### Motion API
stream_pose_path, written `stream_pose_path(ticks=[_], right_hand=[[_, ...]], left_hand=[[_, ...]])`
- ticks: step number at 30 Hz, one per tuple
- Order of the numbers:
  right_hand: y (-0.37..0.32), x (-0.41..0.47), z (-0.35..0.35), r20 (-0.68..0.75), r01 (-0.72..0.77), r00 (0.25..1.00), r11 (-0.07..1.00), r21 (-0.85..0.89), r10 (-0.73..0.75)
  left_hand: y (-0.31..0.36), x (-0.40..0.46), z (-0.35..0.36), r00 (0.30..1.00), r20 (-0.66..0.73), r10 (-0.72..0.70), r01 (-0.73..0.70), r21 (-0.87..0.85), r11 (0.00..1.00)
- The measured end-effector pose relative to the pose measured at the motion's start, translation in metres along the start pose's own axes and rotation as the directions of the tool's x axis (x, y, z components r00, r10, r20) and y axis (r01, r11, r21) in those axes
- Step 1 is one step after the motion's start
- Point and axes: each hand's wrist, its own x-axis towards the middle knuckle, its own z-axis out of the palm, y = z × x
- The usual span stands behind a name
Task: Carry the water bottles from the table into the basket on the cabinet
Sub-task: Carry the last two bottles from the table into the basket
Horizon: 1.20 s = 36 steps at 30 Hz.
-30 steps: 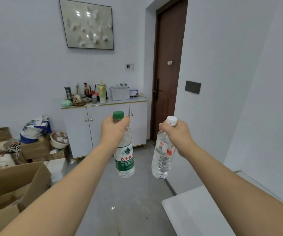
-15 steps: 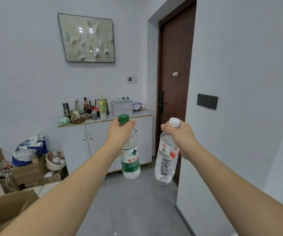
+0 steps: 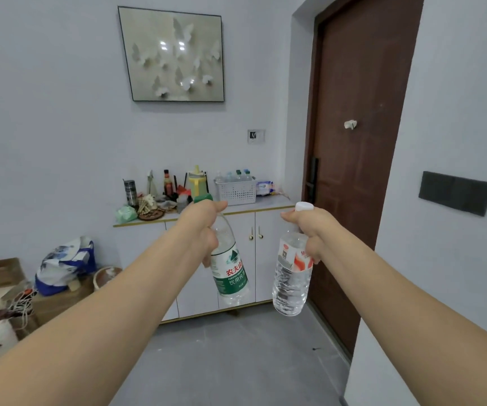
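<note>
Both bottle necks are hidden inside closed fists, and the bottles already standing in the white basket [image 3: 236,191] on the cabinet [image 3: 236,209] are too small to read. The green-capped bottle [image 3: 229,271] carries a green label with red "农夫山" and white "饮用"; the white-capped bottle [image 3: 292,276] has a red-and-white label, unreadable. The left hand [image 3: 202,227] and right hand [image 3: 309,230] each clamp fingers around a neck, bodies hanging below, caps poking above.
</note>
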Motion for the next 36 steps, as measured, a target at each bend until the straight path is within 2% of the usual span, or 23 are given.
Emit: stream_pose_path(ticks=[7,11,14,21,27,33,36], right_hand=[[-0.032,0.101,0.08,0.02,0.026,0.999,1.0,0.006,-0.026],[-0.048,0.163,0.108,0.005,0.087,0.996,0.996,0.026,-0.087],[-0.048,0.208,0.12,0.016,0.107,0.994,0.993,0.058,-0.108],[-0.043,0.335,0.136,0.042,0.149,0.987,0.983,0.104,-0.154],[-0.067,0.453,0.149,0.071,0.217,0.972,0.972,0.086,-0.223],[-0.112,0.57,0.176,0.081,0.326,0.938,0.936,0.129,-0.338],[-0.117,0.63,0.192,0.104,0.339,0.93,0.931,0.136,-0.354]], left_hand=[[0.061,0.127,-0.012,0.999,0.029,-0.024,0.024,0.028,0.999],[0.094,0.196,-0.008,0.999,0.03,0.044,-0.045,0.044,0.998],[0.105,0.241,0.002,0.997,0.041,0.072,-0.073,0.031,0.997],[0.117,0.355,0.034,0.992,0.125,-0.021,0.023,-0.019,1.0],[0.152,0.445,0.078,0.997,0.074,-0.005,0.004,0.005,1.0],[0.212,0.54,0.102,0.983,0.041,0.179,-0.176,-0.069,0.982],[0.223,0.587,0.108,0.974,0.016,0.224,-0.221,-0.109,0.969]])
